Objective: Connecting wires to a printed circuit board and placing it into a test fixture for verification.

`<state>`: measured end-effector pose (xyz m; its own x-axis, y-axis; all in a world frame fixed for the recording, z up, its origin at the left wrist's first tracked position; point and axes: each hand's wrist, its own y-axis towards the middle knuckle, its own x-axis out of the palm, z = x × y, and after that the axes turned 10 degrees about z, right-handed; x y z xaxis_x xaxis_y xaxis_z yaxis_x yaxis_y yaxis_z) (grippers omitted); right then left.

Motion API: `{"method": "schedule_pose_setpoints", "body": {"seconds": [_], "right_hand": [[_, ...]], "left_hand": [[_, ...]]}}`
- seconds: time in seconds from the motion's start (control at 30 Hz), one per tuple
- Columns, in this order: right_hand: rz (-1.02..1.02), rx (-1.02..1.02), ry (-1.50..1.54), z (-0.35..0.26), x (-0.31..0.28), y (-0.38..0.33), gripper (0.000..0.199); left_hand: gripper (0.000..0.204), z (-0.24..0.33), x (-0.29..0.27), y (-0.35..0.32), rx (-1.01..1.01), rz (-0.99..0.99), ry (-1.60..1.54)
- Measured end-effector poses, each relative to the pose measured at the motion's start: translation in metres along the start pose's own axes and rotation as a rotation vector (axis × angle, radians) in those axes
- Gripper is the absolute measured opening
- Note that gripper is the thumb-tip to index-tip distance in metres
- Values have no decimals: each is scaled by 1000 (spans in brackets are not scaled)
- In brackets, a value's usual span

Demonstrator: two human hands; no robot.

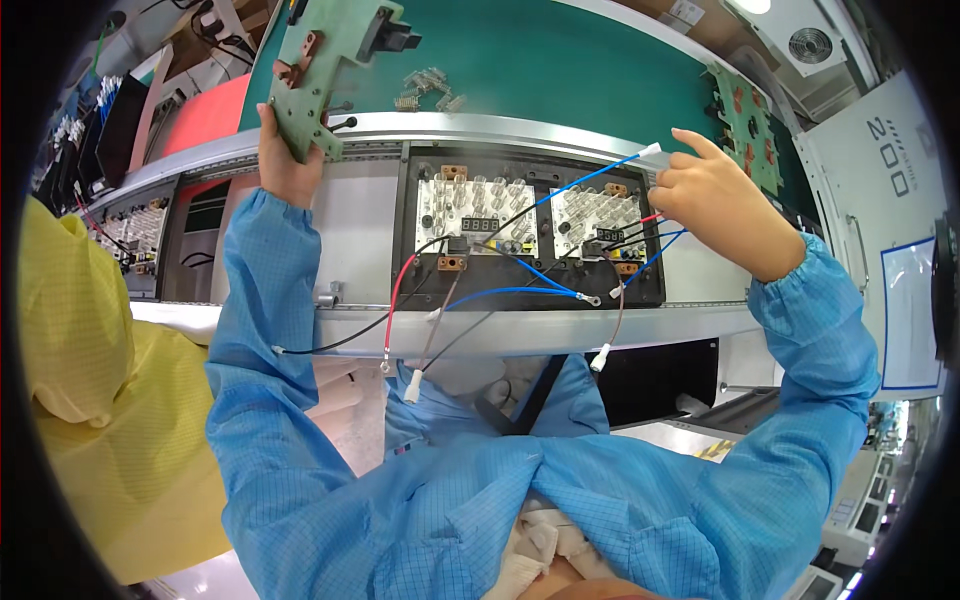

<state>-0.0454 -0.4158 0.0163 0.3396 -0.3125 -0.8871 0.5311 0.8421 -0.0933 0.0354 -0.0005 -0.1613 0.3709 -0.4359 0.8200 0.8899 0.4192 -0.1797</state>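
Observation:
My left hand (pixel 288 168) grips the lower end of a green fixture plate (pixel 310 100), raised and tilted above the bench's back rail. Brown clamps and a black block sit on the plate. My right hand (pixel 705 190) is curled beside the right circuit board (pixel 597 215), its index finger stretched out; red and black wires (pixel 640 225) run from the board into the curled fingers. Next to it ends a blue wire (pixel 590 178) with a white connector. The left circuit board (pixel 478 212) carries clear tubes and a small display. Both boards lie in a black tray (pixel 520 290).
Loose clear glass pieces (pixel 430 88) lie on the green mat (pixel 550 60). A second green fixture plate (pixel 750 130) stands at the far right. Loose leads hang over the front rail (pixel 520 325). A person in a yellow sleeve (pixel 120 400) is at left, near another tray (pixel 135 240).

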Motion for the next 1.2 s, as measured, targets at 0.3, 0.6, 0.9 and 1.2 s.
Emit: {"method": "schedule_pose_setpoints", "body": {"seconds": [0.3, 0.6, 0.9, 1.2], "right_hand": [[161, -56, -230, -43, 5, 29, 9], [210, -389, -454, -27, -12, 26, 9], [125, -259, -348, -25, -12, 7, 9], [13, -64, -304, -25, -6, 6, 10]], "left_hand": [[43, 8, -22, 20, 10, 88, -30], [43, 1, -5, 0, -24, 111, 53], [49, -4, 22, -31, -7, 175, 186], [50, -5, 21, -32, -13, 194, 155]]}}
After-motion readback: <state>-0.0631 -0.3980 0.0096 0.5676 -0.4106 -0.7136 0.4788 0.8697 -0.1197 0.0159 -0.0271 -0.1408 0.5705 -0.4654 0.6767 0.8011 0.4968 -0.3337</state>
